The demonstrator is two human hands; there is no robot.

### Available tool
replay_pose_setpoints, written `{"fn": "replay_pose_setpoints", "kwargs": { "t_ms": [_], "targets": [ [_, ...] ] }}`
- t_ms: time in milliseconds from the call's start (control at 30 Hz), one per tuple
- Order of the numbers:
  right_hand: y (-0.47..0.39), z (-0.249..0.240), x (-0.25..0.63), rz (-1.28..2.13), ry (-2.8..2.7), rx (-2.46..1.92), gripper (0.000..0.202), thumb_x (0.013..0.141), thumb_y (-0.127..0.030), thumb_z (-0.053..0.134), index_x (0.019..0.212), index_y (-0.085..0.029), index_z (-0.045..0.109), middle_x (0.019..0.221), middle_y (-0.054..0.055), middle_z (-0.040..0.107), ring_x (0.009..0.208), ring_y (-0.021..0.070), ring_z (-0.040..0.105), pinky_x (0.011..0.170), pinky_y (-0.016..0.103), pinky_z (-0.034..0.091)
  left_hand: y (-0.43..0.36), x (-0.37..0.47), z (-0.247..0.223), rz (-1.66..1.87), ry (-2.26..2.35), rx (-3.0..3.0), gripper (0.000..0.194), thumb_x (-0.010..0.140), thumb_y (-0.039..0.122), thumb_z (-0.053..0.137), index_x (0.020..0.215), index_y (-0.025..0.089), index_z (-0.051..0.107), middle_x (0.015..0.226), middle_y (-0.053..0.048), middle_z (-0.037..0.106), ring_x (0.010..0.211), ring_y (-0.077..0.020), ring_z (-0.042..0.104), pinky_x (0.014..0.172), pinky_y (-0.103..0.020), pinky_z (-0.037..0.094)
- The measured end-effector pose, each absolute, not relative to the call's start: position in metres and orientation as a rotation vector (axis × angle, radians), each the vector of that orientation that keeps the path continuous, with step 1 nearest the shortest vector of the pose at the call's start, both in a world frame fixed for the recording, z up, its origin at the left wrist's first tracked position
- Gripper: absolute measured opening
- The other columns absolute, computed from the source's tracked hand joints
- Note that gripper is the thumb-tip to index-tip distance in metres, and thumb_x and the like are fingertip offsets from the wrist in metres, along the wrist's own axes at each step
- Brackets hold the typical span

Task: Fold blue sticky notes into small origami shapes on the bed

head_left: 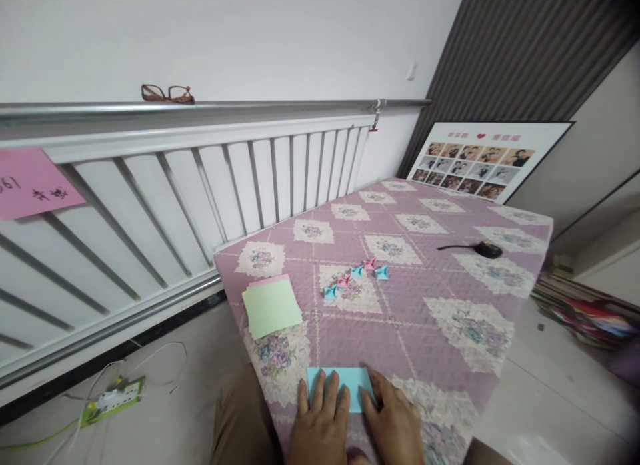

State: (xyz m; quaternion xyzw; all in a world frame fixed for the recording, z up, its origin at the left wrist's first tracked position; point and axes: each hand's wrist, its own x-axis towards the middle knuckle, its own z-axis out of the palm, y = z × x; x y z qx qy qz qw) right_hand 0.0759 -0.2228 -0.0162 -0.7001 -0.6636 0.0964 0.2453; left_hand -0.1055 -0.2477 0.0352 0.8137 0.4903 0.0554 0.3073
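Folded light-blue paper rectangle (341,385) flat on near edge of floral purple quilted table cover (450,278), long axis left-right. Left hand (320,421) spread flat, fingers pressing its left half; right hand (395,421) open, fingertips on right edge. Equally near.

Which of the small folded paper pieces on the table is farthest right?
The blue folded piece at the right end of the row, just right of a pink one. The other blue pieces and the other pink one lie further left.
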Motion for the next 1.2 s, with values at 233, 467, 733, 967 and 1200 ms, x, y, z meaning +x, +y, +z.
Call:
{"fn": "replay_pose_setpoints", "kwargs": {
  "t_ms": [233,467,733,967,1200],
  "targets": [
    [-0.222,-0.014,0.074,0.256,-1.794,-1.910,0.041,0.081,-0.041,0.045,0.113,-0.021,0.059,0.099,0.006,0.071,0.090,0.0262,0.064,0.082,0.043,0.043,-0.245,-0.107,0.036,0.129,1.274,2.107,0.077,0.081,0.046,0.048,0.147,0.022,0.016,0.154,-0.010,0.003,0.139,-0.0370,-0.001,0.106,-0.069,0.000],
    [-0.222,-0.013,0.073,0.273,-1.770,-1.927,0.040,0.080,-0.040,0.046,0.114,-0.023,0.059,0.099,0.005,0.071,0.090,0.0249,0.064,0.082,0.042,0.044,-0.244,-0.105,0.017,0.143,1.299,2.173,0.074,0.082,0.044,0.049,0.147,0.022,0.020,0.153,-0.012,0.006,0.138,-0.0400,0.003,0.105,-0.070,0.005],
    [-0.222,-0.015,0.075,0.268,-1.807,-1.915,0.038,0.082,-0.038,0.048,0.116,-0.023,0.056,0.093,0.004,0.071,0.084,0.0241,0.064,0.078,0.043,0.045,-0.248,-0.099,-0.027,0.253,1.413,2.372,0.071,0.080,0.047,0.051,0.144,0.025,0.029,0.150,-0.012,0.021,0.134,-0.0423,0.025,0.100,-0.070,0.023],
    [-0.224,-0.023,0.078,0.228,-1.831,-1.914,0.039,0.082,-0.038,0.051,0.118,-0.024,0.053,0.093,0.004,0.070,0.081,0.0228,0.064,0.076,0.042,0.046,-0.258,-0.085,-0.037,0.416,1.686,2.449,0.056,0.084,0.052,0.046,0.136,0.030,0.044,0.145,-0.006,0.037,0.131,-0.0384,0.034,0.104,-0.065,0.015],
    [-0.225,-0.021,0.078,0.219,-1.831,-1.920,0.039,0.082,-0.039,0.052,0.119,-0.026,0.053,0.091,0.002,0.070,0.077,0.0219,0.064,0.074,0.041,0.045,-0.259,-0.083,-0.044,0.373,1.757,2.468,0.046,0.090,0.051,0.042,0.132,0.033,0.048,0.142,-0.006,0.041,0.131,-0.0370,0.035,0.105,-0.065,0.014]
  ]
}}
